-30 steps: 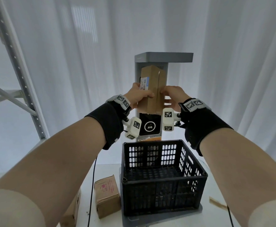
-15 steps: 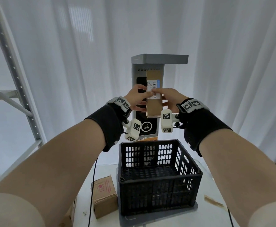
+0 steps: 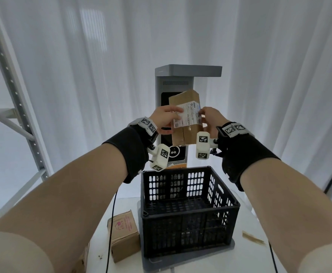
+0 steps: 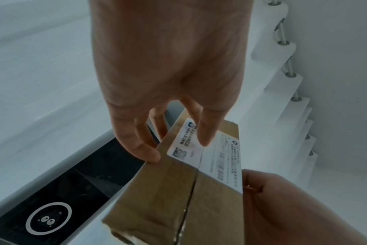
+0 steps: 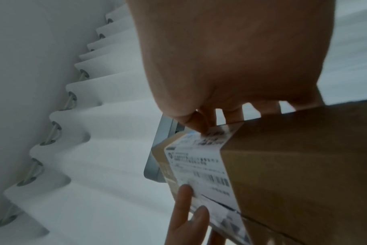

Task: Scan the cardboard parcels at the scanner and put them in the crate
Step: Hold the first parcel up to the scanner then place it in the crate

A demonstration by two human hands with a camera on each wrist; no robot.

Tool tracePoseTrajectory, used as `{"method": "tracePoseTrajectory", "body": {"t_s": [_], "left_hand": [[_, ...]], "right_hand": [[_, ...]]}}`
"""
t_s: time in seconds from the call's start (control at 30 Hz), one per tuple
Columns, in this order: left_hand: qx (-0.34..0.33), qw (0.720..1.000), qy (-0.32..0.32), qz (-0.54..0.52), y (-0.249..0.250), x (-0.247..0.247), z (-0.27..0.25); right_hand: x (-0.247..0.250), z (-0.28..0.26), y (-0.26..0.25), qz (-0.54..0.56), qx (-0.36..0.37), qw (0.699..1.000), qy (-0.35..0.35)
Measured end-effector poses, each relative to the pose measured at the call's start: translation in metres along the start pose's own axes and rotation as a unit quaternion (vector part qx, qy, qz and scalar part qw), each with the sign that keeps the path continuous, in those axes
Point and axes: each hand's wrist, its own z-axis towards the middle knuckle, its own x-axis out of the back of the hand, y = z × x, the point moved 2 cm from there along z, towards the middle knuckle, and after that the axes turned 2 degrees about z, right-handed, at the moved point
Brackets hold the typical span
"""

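Parcel (image 3: pixel 184 117) held up against scanner (image 3: pixel 174 83) screen, label toward me. I see left hand (image 3: pixel 164 120) and right hand (image 3: pixel 210 120) both gripping its sides. Crate (image 3: pixel 188 211) directly below; 1 more box (image 3: pixel 124 237) on table left of it.

three cardboard parcels (image 3: pixel 184 117) — one crate (image 3: pixel 188 211) — one scanner (image 3: pixel 180 79)

White table (image 3: pixel 245 259) across bottom centre of head view. On it: grey scanner base plate (image 3: pixel 228 253) w/ black crate (image 3: pixel 188 219) on top; cardboard parcel (image 3: pixel 124 236) just left of crate; black cable (image 3: pixel 110 233) alongside; cardboard scrap (image 3: pixel 253 237) lower right.
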Motion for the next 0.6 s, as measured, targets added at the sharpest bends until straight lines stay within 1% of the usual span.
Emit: {"method": "tracePoseTrajectory", "body": {"t_s": [0.1, 0.17, 0.27, 0.43, 0.6], "left_hand": [[-0.018, 1.000, 0.024, -0.007, 0.001, 0.001, -0.003], [-0.013, 0.999, 0.027, -0.013, 0.001, 0.004, -0.005], [0.007, 0.999, 0.022, -0.035, 0.001, 0.008, -0.007], [0.008, 0.998, 0.031, -0.059, 0.000, 0.006, -0.008], [0.016, 0.998, 0.035, -0.046, -0.006, 0.005, -0.005]], "right_hand": [[0.004, 0.007, 0.001, -0.033, 0.014, 0.999, 0.022], [0.005, 0.003, 0.002, -0.017, 0.007, 0.999, 0.027], [0.006, 0.002, 0.004, 0.004, -0.001, 1.000, 0.023], [0.005, 0.007, 0.009, 0.048, -0.013, 0.999, 0.013], [0.001, 0.009, 0.019, 0.083, -0.035, 0.996, -0.015]]}}
